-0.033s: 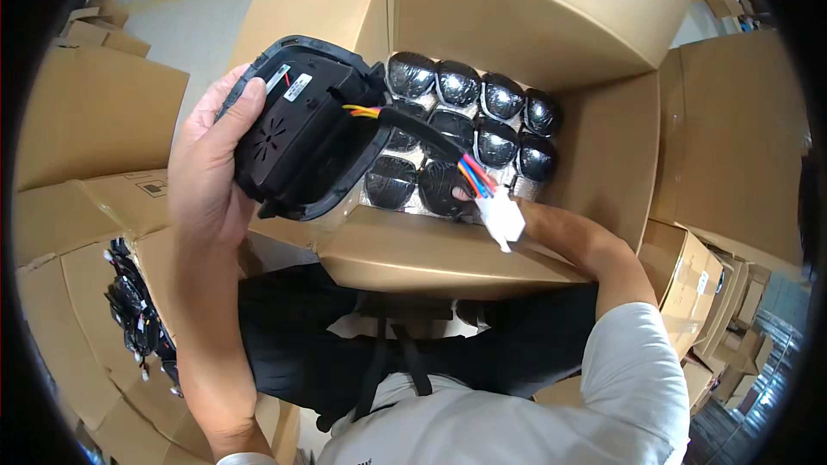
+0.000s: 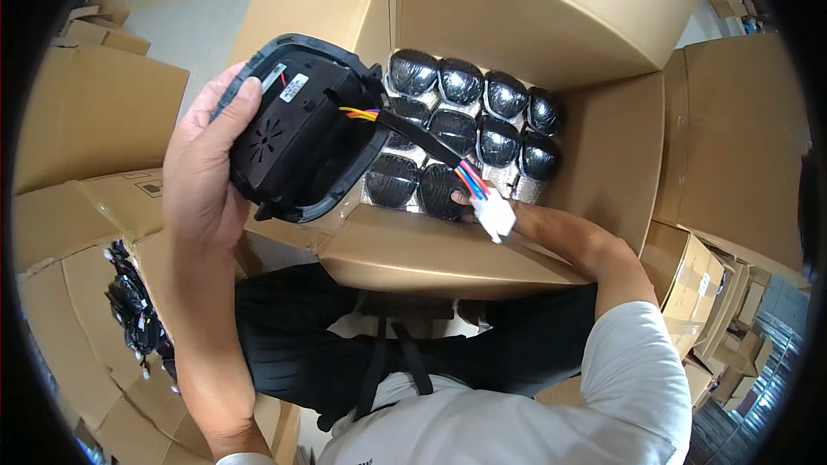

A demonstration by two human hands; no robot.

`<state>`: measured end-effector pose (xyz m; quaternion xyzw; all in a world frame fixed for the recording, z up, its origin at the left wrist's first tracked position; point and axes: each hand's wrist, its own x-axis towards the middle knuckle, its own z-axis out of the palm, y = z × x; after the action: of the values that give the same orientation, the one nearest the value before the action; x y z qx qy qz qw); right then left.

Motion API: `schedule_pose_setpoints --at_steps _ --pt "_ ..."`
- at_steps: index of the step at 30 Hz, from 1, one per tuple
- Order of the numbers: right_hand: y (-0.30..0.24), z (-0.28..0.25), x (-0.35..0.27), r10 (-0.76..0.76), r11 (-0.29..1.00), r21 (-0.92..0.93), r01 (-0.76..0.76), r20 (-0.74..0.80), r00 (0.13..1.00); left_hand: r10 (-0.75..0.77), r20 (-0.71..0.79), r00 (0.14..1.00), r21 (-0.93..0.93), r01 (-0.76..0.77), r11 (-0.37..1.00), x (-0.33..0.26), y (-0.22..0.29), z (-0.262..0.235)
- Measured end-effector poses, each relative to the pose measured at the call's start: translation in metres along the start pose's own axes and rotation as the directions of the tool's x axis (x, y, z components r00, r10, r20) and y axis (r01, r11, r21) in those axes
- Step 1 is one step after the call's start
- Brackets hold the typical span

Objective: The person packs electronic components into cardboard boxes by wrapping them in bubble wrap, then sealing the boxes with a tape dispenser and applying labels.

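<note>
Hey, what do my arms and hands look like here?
Your left grip and right grip are bare hands, no gloves showing; the right is partly hidden. The left forearm and right forearm are bare, no watch seen. The right sleeve is short and light grey; only a pale edge of the left sleeve shows.

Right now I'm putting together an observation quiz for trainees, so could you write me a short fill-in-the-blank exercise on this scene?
1. The left hand holds a housing whose main colour is ____.
2. The connector on the end of the housing's cable is coloured ____.
3. The carton that the right hand reaches into has its top ____.

Missing words: black; white; open.
</note>
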<state>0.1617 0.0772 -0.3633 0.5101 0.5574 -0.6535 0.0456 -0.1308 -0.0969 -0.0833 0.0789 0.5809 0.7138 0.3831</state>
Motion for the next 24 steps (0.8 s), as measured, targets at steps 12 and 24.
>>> schedule_pose_setpoints --at_steps 12,24 --pt "-0.183 -0.01 -0.016 -0.747 0.664 0.064 0.745 0.017 0.664 0.248 -0.1 0.964 0.532 -0.159 0.832 0.014 -0.025 0.028" --pt "-0.18 -0.054 -0.046 -0.351 0.37 -0.84 0.398 0.271 0.897 0.016 0.09 0.996 0.491 -0.059 0.869 -0.009 -0.031 0.068"
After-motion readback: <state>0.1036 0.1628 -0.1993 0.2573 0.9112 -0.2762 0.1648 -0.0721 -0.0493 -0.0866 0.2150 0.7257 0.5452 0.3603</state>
